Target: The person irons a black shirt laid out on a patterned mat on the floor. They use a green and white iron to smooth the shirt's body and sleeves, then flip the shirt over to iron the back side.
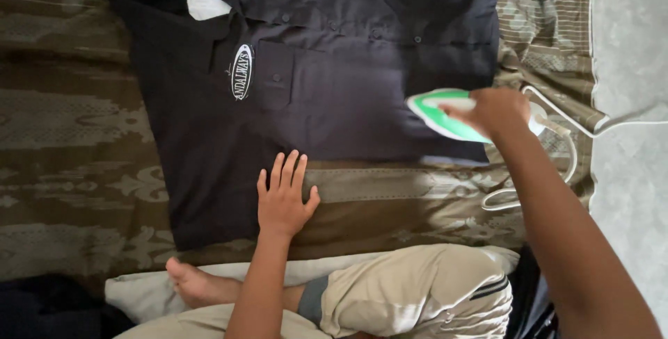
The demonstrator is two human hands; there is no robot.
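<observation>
A brown patterned blanket (76,137) is lying spread over the floor as the ironing surface, with pale marbled flooring (630,47) showing at the right edge. A dark button-front shirt (327,89) is lying flat across it, collar to the left, oval chest badge facing up. The person is sitting cross-legged in tan shorts (417,290), one bare foot (191,280) tucked at the blanket's near edge.

Step in hand, as judged: pressing the shirt's lower body panel. The right hand (490,111) is closing its grip around the handle of a green-and-white iron (438,113), which is resting on the shirt near the hem, white cord (567,120) trailing right. The left hand (282,200), fingers spread and holding nothing, is pressing flat on the shirt's near edge, pinning the cloth.

Next stroke probably calls for keeping the fabric taut and the cord clear of the soleplate.
</observation>
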